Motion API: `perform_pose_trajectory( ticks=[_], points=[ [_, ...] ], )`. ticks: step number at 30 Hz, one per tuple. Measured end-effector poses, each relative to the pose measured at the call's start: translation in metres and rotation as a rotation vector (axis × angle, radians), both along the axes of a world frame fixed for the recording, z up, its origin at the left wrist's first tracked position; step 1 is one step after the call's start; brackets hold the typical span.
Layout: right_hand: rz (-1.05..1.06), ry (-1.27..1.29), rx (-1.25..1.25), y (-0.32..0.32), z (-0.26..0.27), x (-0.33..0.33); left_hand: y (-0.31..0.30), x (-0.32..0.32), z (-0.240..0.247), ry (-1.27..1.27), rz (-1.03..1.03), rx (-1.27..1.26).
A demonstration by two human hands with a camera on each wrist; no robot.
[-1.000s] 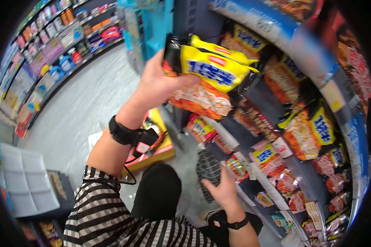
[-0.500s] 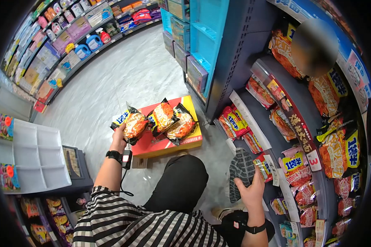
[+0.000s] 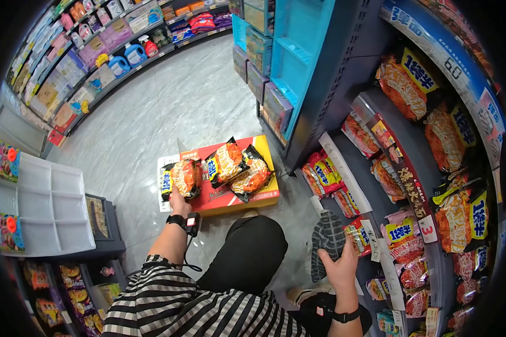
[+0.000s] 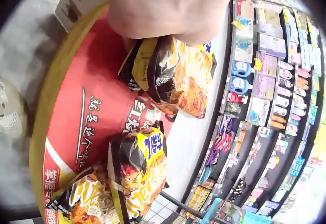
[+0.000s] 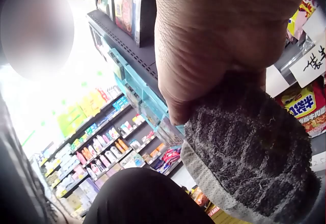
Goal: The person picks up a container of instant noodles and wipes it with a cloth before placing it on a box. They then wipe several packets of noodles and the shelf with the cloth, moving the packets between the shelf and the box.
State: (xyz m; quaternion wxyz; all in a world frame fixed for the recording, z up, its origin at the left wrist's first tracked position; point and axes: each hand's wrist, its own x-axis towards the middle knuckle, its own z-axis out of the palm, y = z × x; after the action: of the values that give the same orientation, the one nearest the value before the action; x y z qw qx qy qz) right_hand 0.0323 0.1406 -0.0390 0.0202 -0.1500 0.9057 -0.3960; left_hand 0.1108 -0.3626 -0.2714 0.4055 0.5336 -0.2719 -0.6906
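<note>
At the left end of the red and yellow carton (image 3: pixel 239 206), my left hand (image 3: pixel 179 205) grips the near edge of a black and yellow instant noodle packet (image 3: pixel 183 175). In the left wrist view this hand covers the upper side of the packet (image 4: pixel 191 76), and its fingertips are hidden behind it. Two more noodle packets lie overlapping on the carton, one in the middle (image 3: pixel 226 159) and one to its right (image 3: pixel 254 175). Low on the right, my right hand (image 3: pixel 344 269) holds a dark grey, fuzzy, ribbed cleaning pad (image 5: pixel 249 147) with a pale edge, thumb across one face.
Shelves of noodle packets (image 3: pixel 461 219) with price tags rise close on the right. A blue rack (image 3: pixel 287 62) stands at the shelf end. On the left is a white compartment tray (image 3: pixel 53 205). Household goods line the far shelf (image 3: pixel 109 67) across the grey floor (image 3: pixel 152 112).
My left hand has carried the noodle packet from beside the right-hand shelf down to the carton's left end. The right hand keeps the grey pad. The head view has shifted.
</note>
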Motion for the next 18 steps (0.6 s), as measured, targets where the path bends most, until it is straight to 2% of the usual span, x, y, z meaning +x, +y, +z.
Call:
perform_pose_trajectory(
  ticks=[1, 2, 3, 4, 5, 7, 8, 11, 13, 14, 15, 17, 18],
  points=[
    [0.004, -0.082, -0.039, 0.000, 0.000, 0.000, -0.018, 0.007, -0.030, 0.041, -0.058, -0.066],
    [-0.007, -0.153, -0.073, 0.003, 0.002, -0.001, -0.024, 0.017, -0.039, -0.069, -0.162, -0.080],
    [0.018, -0.045, 0.057, 0.004, 0.002, -0.001, -0.015, 0.020, -0.031, 0.068, -0.272, 0.031],
    [0.019, -0.047, 0.030, 0.005, -0.006, -0.001, -0.016, 0.025, -0.031, 0.051, -0.399, 0.078],
    [0.017, -0.047, 0.003, 0.006, -0.009, 0.000, -0.006, 0.027, -0.012, -0.012, -0.574, 0.094],
    [-0.009, -0.021, 0.039, 0.001, 0.003, 0.002, 0.004, 0.021, 0.012, -0.245, -0.631, 0.305],
    [-0.004, -0.042, 0.036, 0.001, 0.006, 0.001, 0.009, 0.015, 0.014, -0.268, -0.754, 0.380],
    [-0.006, -0.075, 0.049, 0.002, 0.009, 0.000, 0.095, -0.035, 0.157, -0.400, -1.199, 0.266],
    [-0.004, -0.042, 0.056, 0.003, 0.007, 0.000, 0.119, -0.076, 0.202, -0.172, -1.414, -0.048],
    [0.010, -0.020, 0.075, 0.003, 0.006, 0.001, 0.143, -0.096, 0.242, -0.131, -1.435, -0.315],
    [0.000, -0.013, 0.072, 0.003, 0.007, 0.001, 0.170, -0.118, 0.280, -0.085, -1.440, -0.580],
    [0.016, 0.019, 0.061, 0.004, 0.007, 0.003, 0.203, -0.159, 0.322, -0.005, -1.399, -1.234],
    [0.008, 0.015, 0.059, 0.005, 0.008, 0.005, 0.224, -0.176, 0.347, 0.068, -1.331, -1.482]
  ],
)
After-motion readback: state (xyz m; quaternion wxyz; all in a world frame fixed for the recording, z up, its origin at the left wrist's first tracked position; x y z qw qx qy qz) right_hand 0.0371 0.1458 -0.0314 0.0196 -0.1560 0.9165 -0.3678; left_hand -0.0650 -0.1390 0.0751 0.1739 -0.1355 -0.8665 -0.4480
